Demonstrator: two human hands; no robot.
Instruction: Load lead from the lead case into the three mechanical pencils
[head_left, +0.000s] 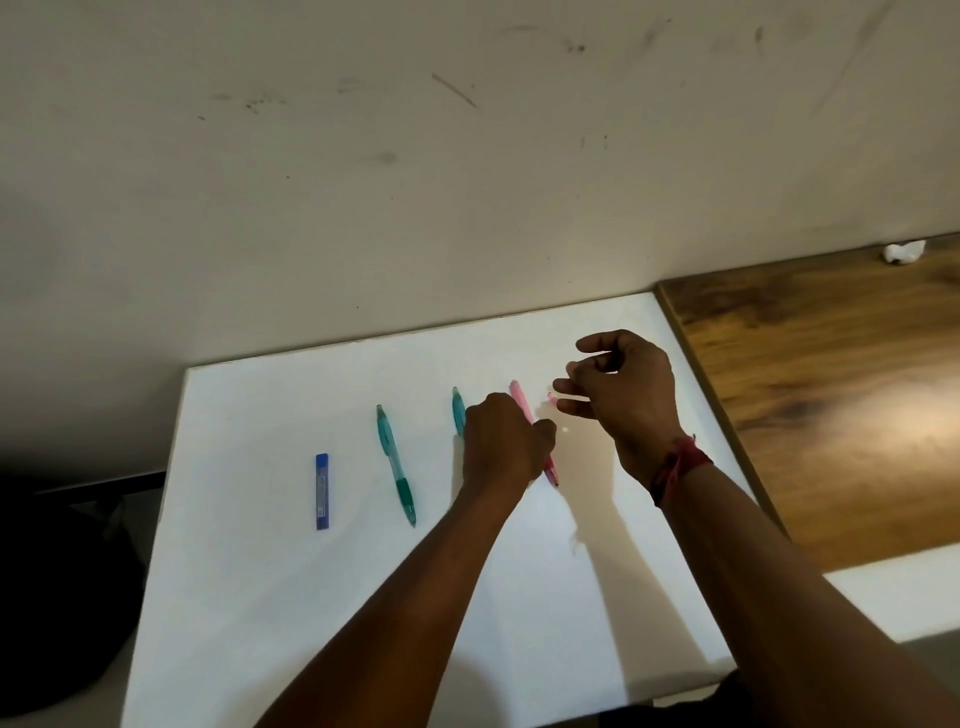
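Three mechanical pencils and one lead case lie on the white board (311, 597), and I place everything from the pink pencil (521, 400), which lies toward the board's right side. The wooden desk (831, 415) spreads well to the right of it.

My left hand (498, 441) covers the pink pencil's middle, fingers curled round the barrel and gripping it, so only its far end and its near tip show past the fist. My right hand (628, 400) hangs just right of the pink pencil's far end, its fingertips pinching a small pink piece (551, 399) that is too small for me to name. A red thread band (675, 467) circles that wrist.

Just left of the pink pencil lies the first teal pencil (458, 413), its near half hidden under my left hand. Farther left the second teal pencil (395, 462) lies in full view with nothing touching it. Farthest left of the pink pencil the blue lead case (322, 491) lies flat, well apart from both hands. Well to the right, a crumpled white scrap (904, 253) sits on the desk.
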